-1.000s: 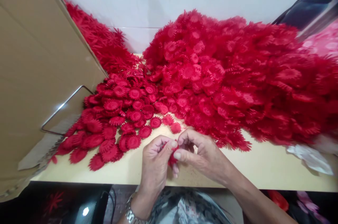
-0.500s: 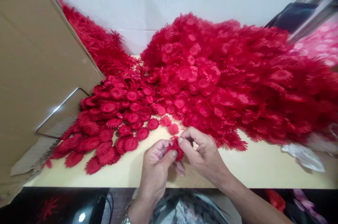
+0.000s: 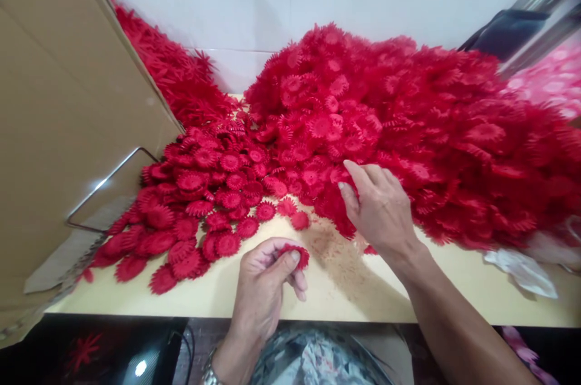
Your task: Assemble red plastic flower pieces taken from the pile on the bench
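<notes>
Between the thumb and fingers of my left hand (image 3: 267,282) is a red artificial flower piece (image 3: 299,258), round with a toothed rim, held low over the table's front part. My right hand (image 3: 381,209) hovers at the near edge of the big heap of red flower pieces (image 3: 318,125). Its thumb and forefinger are apart, with nothing seen between them; the other fingers curl partly out of sight. To the left lies a looser spread of thicker, round red pieces (image 3: 186,182). One flat red disc (image 3: 299,220) rests just beyond my left hand.
A cardboard box (image 3: 77,106) with a bent metal wire (image 3: 106,182) stands at left. Spiky red pieces (image 3: 181,82) lie behind it. On the pale table (image 3: 318,300) are a clear plastic scrap (image 3: 521,273) and fine crumbs. Pink pieces (image 3: 549,79) lie far right.
My right hand has left the piece at my left hand and moved up and right to the big heap, opening. My left hand still holds its piece, slightly lower.
</notes>
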A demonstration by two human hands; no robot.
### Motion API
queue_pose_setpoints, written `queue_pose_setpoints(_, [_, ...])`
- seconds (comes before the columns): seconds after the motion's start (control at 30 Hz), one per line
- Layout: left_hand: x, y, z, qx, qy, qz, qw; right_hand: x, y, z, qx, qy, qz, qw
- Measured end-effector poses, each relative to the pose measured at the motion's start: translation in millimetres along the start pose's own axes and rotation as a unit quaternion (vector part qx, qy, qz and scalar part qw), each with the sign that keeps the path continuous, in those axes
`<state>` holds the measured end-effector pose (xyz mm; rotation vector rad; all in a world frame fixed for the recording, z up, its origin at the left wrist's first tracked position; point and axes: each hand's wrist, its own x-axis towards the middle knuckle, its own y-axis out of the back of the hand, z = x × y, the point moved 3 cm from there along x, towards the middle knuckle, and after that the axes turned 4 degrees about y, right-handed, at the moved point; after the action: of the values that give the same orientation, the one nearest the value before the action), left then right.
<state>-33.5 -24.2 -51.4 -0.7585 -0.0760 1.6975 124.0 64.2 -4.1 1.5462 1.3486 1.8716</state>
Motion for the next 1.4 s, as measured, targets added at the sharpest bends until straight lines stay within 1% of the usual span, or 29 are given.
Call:
queue_pose_setpoints(0.03, [1, 0.5, 1, -0.001, -0.002, 0.006, 1.000, -2, 3, -1, 0.022, 0.004, 0.005, 1.000])
queue_pose_setpoints(0.07, [1, 1.0, 1, 0.000, -0.002, 0.012, 1.000, -5, 6, -5, 0.070, 0.006, 0.008, 0.998])
queue_pose_setpoints(0.1, [2, 1.5, 1, 0.001, -0.003, 0.017, 1.000, -9, 10, -9, 0.136, 0.005, 0.000, 0.991])
queue_pose_setpoints(0.13, [2, 1.8, 1, 0.004, 0.000, 0.020, 1.000, -14, 12, -15, 0.214, -0.002, -0.022, 0.977])
queue_pose_setpoints(0.17, [2, 2.0, 0, 0.009, 0.005, 0.023, 1.000, -19, 13, -21, 0.294, -0.017, -0.057, 0.954])
queue_pose_setpoints(0.2, [2, 2.0, -1, 0.016, 0.011, 0.026, 0.999, -25, 13, -28, 0.369, -0.037, -0.098, 0.924])
queue_pose_setpoints(0.27, [2, 1.8, -4, 0.030, 0.021, 0.031, 0.999, -36, 9, -42, 0.490, -0.085, -0.175, 0.850])
queue_pose_setpoints(0.3, [1, 1.5, -6, 0.035, 0.024, 0.033, 0.999, -42, 7, -47, 0.533, -0.111, -0.201, 0.814])
queue_pose_setpoints(0.33, [1, 1.0, -8, 0.041, 0.026, 0.032, 0.998, -46, 4, -51, 0.566, -0.137, -0.217, 0.784])
queue_pose_setpoints(0.4, [1, -0.7, -12, 0.053, 0.030, 0.028, 0.998, -53, 0, -55, 0.617, -0.180, -0.227, 0.732])
queue_pose_setpoints(0.5, [0, -4.3, -15, 0.076, 0.028, 0.015, 0.997, -59, -2, -56, 0.676, -0.222, -0.221, 0.667])
queue_pose_setpoints(0.57, [-1, -6.9, -17, 0.085, 0.026, 0.010, 0.996, -62, 0, -55, 0.705, -0.233, -0.218, 0.633])
queue_pose_setpoints(0.63, [-3, -9.8, -19, 0.084, 0.037, -0.001, 0.996, -65, 2, -54, 0.726, -0.237, -0.221, 0.607])
queue_pose_setpoints(0.67, [-4, -11.2, -21, 0.079, 0.044, -0.007, 0.996, -67, 3, -53, 0.733, -0.236, -0.224, 0.598])
queue_pose_setpoints(0.7, [-6, -12.8, -22, 0.073, 0.048, -0.016, 0.996, -69, 3, -52, 0.734, -0.233, -0.226, 0.597])
queue_pose_setpoints(0.73, [-7, -14.2, -23, 0.066, 0.048, -0.026, 0.996, -71, 3, -50, 0.727, -0.231, -0.226, 0.606])
queue_pose_setpoints(0.77, [-8, -15.7, -24, 0.060, 0.047, -0.039, 0.996, -73, 3, -48, 0.711, -0.229, -0.222, 0.627])
queue_pose_setpoints(0.87, [-11, -19.3, -25, 0.048, 0.048, -0.088, 0.994, -75, 2, -41, 0.640, -0.225, -0.195, 0.708])
queue_pose_setpoints(0.93, [-11, -20.1, -25, 0.039, 0.051, -0.108, 0.992, -75, 2, -38, 0.612, -0.230, -0.183, 0.735])
queue_pose_setpoints(1.0, [-9, -19.6, -25, 0.027, 0.048, -0.104, 0.993, -72, 2, -36, 0.590, -0.234, -0.171, 0.754])
queue_pose_setpoints(1.07, [-7, -18.9, -24, 0.020, 0.048, -0.090, 0.995, -67, 4, -34, 0.552, -0.229, -0.153, 0.787])
queue_pose_setpoints(1.17, [-3, -18.3, -21, 0.022, 0.046, -0.074, 0.996, -59, 9, -34, 0.488, -0.194, -0.122, 0.842])
queue_pose_setpoints(1.27, [-2, -16.2, -17, 0.021, 0.040, -0.062, 0.997, -48, 12, -30, 0.433, -0.160, -0.086, 0.883])
queue_pose_setpoints(1.33, [-2, -13.1, -15, 0.014, 0.036, -0.055, 0.998, -38, 14, -20, 0.358, -0.145, -0.035, 0.922])
queue_pose_setpoints(1.4, [-1, -9.3, -13, 0.011, 0.035, -0.048, 0.998, -25, 13, -9, 0.241, -0.101, 0.017, 0.965])
